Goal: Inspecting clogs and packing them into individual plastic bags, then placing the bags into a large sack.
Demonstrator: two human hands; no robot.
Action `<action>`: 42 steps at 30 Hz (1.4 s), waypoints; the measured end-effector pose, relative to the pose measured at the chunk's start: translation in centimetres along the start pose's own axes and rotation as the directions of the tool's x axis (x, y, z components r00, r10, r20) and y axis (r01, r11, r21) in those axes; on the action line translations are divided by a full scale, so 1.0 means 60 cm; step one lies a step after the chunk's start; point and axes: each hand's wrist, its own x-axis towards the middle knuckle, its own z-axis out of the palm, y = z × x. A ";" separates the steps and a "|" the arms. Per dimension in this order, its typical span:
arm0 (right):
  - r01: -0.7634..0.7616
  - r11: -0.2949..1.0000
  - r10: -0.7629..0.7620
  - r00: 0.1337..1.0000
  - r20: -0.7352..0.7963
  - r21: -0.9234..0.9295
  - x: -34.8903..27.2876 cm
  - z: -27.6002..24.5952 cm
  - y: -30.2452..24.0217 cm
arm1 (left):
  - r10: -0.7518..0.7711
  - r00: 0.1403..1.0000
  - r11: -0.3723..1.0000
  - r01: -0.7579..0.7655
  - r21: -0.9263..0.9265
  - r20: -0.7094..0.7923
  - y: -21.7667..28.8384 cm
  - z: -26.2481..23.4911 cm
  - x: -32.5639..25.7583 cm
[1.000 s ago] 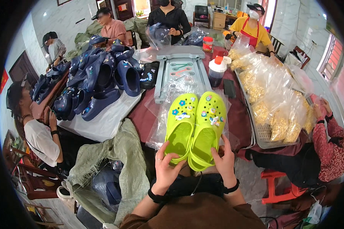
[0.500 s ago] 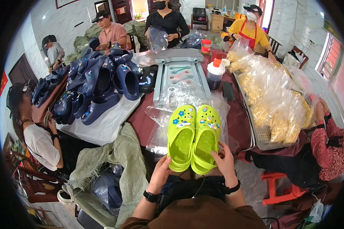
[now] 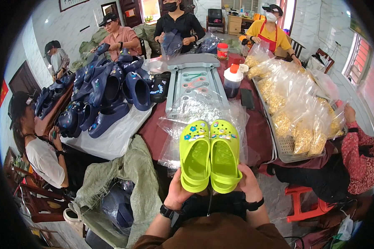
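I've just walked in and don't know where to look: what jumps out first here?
The pair of lime-green clogs dotted with small charms, held side by side in the left hand and right hand, low in the middle. Behind them to the left, a heap of navy clogs covers the table; to the right, a tray carries clear bags of yellowish pieces.

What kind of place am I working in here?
Likely a small packing workshop for clogs: the hands hold a lime pair, navy clogs are heaped on the table, clear bags lie ready, and several people work around it.
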 end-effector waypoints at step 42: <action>0.450 0.750 -0.512 0.859 0.005 -0.484 -0.011 0.052 -0.036 | 0.403 0.914 0.449 -0.238 0.861 0.042 -0.031 0.079 -0.004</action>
